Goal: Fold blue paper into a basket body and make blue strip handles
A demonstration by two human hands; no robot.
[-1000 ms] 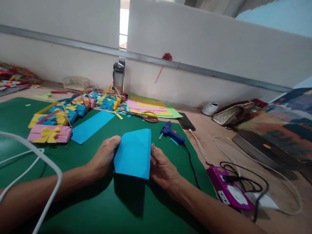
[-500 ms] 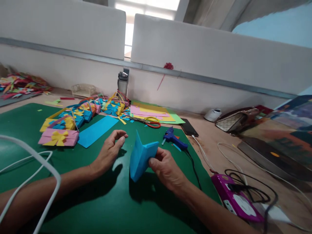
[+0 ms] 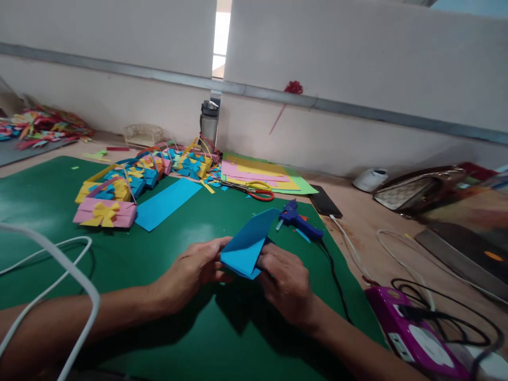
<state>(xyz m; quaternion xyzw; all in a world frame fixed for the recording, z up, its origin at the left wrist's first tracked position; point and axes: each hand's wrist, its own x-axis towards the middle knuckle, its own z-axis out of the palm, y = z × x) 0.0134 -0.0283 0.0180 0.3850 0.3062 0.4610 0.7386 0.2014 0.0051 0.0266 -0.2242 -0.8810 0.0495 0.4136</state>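
Hidden by the folded blue paper (image 3: 243, 248): the fingertips of your right hand (image 3: 288, 283), which go in behind its right side; their exact placing cannot be told. The undersides of your left hand's (image 3: 188, 271) fingers lie in shadow.
Cut off: both your forearms leave the view, and a thick white cable (image 3: 94, 302) at the near left crosses in front of the left one. The purple power strip (image 3: 391, 307) at the near right runs out of the bottom edge, partly covered by black cords.
Hard to make out: the colourful scraps (image 3: 55, 127) at the far left, too jumbled to separate.
Paper's look: bright blue, creased, with one broad flap rising to a point at the far right and flatter layers stacked at its near edge.
Paper's place: between your hands, tilted, raised over the green mat (image 3: 206, 217) with a dark shadow beneath, on the near side of the blue glue gun (image 3: 299, 222).
Left hand: reaching in from the left, thumb on top, fingers curled below, closed narrowly on the paper's left edge.
Right hand: knuckles up, fingers bent inward, gripping the paper's right side.
Farther left: a flat blue strip (image 3: 169, 203) beside a pink paper bag (image 3: 105, 211) with a yellow bow.
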